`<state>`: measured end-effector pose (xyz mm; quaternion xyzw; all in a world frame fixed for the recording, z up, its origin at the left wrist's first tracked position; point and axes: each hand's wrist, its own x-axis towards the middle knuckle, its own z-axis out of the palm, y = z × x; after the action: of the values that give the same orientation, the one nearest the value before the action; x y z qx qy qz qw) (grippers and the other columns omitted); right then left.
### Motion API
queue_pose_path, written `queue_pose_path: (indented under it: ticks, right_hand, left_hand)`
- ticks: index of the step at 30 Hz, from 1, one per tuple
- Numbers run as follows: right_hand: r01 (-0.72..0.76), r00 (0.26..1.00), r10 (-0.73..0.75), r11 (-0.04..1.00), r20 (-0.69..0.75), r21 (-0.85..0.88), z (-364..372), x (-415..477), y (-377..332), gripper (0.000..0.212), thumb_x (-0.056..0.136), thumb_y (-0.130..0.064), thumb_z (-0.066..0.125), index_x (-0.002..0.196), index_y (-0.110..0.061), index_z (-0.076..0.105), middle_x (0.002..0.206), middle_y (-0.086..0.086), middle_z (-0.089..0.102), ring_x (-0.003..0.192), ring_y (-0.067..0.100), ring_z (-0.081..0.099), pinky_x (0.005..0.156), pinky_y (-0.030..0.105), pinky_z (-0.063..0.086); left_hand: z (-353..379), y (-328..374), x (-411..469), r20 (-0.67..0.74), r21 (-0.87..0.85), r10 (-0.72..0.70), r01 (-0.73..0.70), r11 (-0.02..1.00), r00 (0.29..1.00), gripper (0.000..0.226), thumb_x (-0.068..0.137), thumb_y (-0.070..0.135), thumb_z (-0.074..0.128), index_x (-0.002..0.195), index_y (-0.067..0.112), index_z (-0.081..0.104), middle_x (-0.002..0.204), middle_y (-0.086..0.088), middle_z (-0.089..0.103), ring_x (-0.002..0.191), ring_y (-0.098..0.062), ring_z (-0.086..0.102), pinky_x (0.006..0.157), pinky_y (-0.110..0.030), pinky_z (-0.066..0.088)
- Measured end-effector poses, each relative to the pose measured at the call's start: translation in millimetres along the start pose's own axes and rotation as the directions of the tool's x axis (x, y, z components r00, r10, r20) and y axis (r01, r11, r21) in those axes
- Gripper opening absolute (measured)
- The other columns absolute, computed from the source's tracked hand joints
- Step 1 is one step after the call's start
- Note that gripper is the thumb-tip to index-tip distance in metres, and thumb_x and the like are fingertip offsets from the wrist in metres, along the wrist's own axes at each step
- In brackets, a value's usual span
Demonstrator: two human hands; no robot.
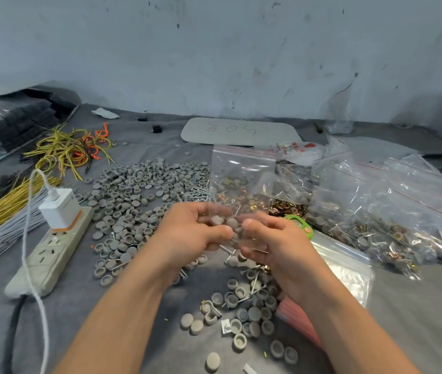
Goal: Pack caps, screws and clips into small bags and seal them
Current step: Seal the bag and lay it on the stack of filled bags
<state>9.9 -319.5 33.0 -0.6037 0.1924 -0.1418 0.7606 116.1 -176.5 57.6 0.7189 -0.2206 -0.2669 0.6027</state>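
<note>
1. Two hands met above the grey worktop [84, 314]. The left hand [195, 233] and the right hand [276, 247] both had their fingers curled, pinching a small clear bag [229, 225] between them. The bag was blurred, with grey caps [232, 223] showing inside it.
2. A heap of loose caps [138, 190] lay beyond the left hand, with screws [198, 191] at its right edge.
3. Gold clips [287, 209] showed through clear plastic just behind the right hand.
4. More filled bags [376, 211] were piled further right.
</note>
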Motion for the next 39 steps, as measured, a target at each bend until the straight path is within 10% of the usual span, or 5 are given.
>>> queue_pose_path:
  ticks: [13, 21, 26, 31, 39]
  right_hand:
    - [0.16, 0.843, -0.028, 0.967, -0.537, 0.2, -79, -14, -24, 0.026, 0.089, 0.007, 0.071, 0.07, -0.01, 0.076, 0.066, 0.006, 0.07, 0.054, 0.014, 0.061, 0.058, 0.025, 0.055]
    - [-0.168, 0.321, -0.427, 0.853, -0.846, -0.494, -151, -34, -28, 0.062, 0.088, -0.012, 0.067, 0.146, -0.026, 0.052, 0.136, 0.004, 0.066, 0.123, 0.027, 0.059, 0.106, 0.039, 0.043]
    - [-0.094, 0.655, -0.558, 0.61, -0.51, -0.787, -136, -21, -18, 0.056, 0.084, 0.005, 0.056, 0.131, -0.023, 0.071, 0.132, 0.009, 0.065, 0.127, 0.029, 0.056, 0.112, 0.039, 0.041]
    - [-0.178, 0.958, -0.213, 0.079, -0.191, -0.981, -147, -8, -3, 0.072, 0.099, -0.033, 0.054, 0.163, -0.021, 0.023, 0.171, 0.01, 0.018, 0.158, 0.034, 0.014, 0.127, 0.047, 0.017]
    - [-0.138, 0.867, -0.398, 0.386, -0.3, -0.912, -145, -14, -6, 0.069, 0.091, -0.002, 0.053, 0.156, -0.024, 0.042, 0.166, 0.006, 0.034, 0.155, 0.026, 0.026, 0.128, 0.042, 0.015]
  left_hand:
    - [136, 18, 35, -0.171, -0.046, 0.235, -0.246, 0.968, 0.957, 0.057, 0.071, 0.009, 0.09, 0.116, 0.034, 0.065, 0.102, 0.014, 0.072, 0.093, 0.004, 0.069, 0.083, -0.023, 0.059]
    - [168, -1, 18, 0.231, 0.513, 0.437, -0.491, 0.704, 0.869, 0.074, 0.076, -0.002, 0.056, 0.139, 0.037, 0.054, 0.152, 0.025, 0.037, 0.129, 0.016, 0.03, 0.096, 0.011, 0.006]
    - [177, -7, 17, 0.304, 0.585, 0.497, -0.571, 0.576, 0.812, 0.065, 0.084, 0.002, 0.056, 0.144, 0.026, 0.054, 0.161, 0.012, 0.037, 0.144, 0.001, 0.028, 0.099, 0.009, -0.005]
    - [190, -18, 10, 0.448, 0.596, 0.421, -0.615, 0.516, 0.788, 0.066, 0.091, 0.005, 0.051, 0.154, 0.016, 0.036, 0.162, 0.002, 0.03, 0.148, -0.009, 0.02, 0.112, -0.001, -0.002]
    - [177, -15, -5, 0.505, 0.689, 0.19, -0.526, 0.498, 0.842, 0.063, 0.091, 0.03, 0.062, 0.148, 0.031, 0.036, 0.144, 0.004, 0.053, 0.128, -0.023, 0.053, 0.103, -0.037, 0.044]
